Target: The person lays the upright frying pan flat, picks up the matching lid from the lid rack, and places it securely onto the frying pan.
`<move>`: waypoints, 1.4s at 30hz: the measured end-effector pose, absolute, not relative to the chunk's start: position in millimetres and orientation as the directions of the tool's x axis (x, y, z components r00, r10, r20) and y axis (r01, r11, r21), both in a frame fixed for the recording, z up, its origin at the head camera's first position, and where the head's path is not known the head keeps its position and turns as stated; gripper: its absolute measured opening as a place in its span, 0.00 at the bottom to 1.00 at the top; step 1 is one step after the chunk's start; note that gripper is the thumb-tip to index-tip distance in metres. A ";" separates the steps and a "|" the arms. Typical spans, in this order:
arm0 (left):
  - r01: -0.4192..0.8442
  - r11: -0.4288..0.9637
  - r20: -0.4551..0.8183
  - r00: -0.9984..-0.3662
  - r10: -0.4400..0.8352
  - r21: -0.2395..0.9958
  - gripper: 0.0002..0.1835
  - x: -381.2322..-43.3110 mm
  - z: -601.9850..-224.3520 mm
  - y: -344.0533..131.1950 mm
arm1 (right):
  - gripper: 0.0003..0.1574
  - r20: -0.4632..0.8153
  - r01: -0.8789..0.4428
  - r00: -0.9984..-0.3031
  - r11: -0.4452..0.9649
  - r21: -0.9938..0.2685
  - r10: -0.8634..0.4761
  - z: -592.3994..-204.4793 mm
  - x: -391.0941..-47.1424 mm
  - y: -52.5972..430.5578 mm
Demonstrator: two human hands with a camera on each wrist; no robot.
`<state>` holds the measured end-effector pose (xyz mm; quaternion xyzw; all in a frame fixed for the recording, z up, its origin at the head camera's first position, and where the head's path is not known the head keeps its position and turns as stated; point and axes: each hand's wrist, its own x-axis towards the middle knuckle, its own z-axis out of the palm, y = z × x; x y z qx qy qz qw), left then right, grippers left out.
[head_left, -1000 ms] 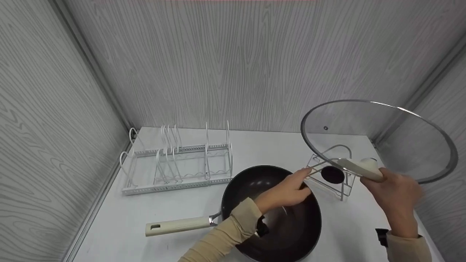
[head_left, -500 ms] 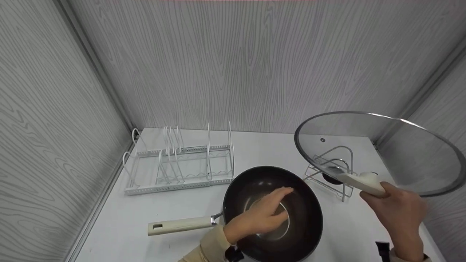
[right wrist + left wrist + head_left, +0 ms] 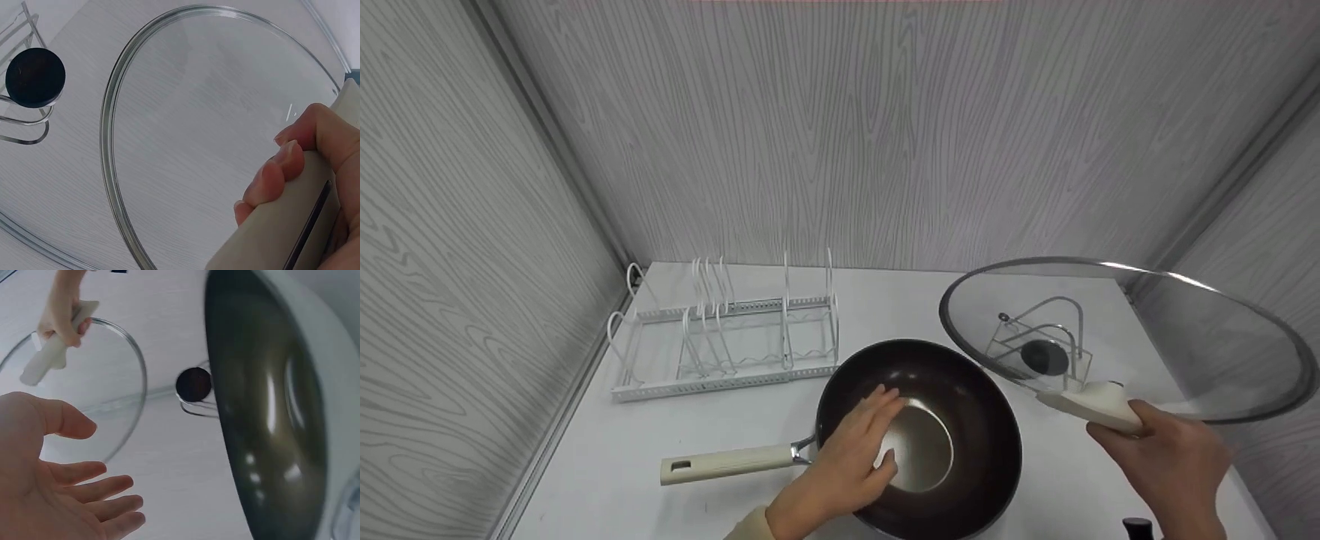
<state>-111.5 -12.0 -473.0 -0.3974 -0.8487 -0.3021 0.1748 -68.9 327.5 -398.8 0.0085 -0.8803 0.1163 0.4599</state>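
Note:
My right hand grips the cream handle of a large glass lid, holding it tilted above the right side of the table. In the right wrist view my fingers curl round that handle. Over the near left part of a dark wok hovers my left hand, fingers extended and holding nothing. The left wrist view shows its palm facing up with the fingers spread. The wok's cream long handle points left.
A small wire lid stand with a round black disc shows through the glass. At the back left lies a white wire rack with upright loops. Grey wood-grain panels wall the white table in.
My left hand has drawn back from the wire stand, leftward and nearer to me over the wok. The lid in my right hand has come lower and tipped flatter.

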 end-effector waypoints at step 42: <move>0.478 0.794 0.379 -0.861 0.338 0.377 0.17 -114.2 -542.6 -141.1 | 0.11 0.816 -0.305 -0.578 0.924 -0.233 0.015 -396.7 -33.5 279.4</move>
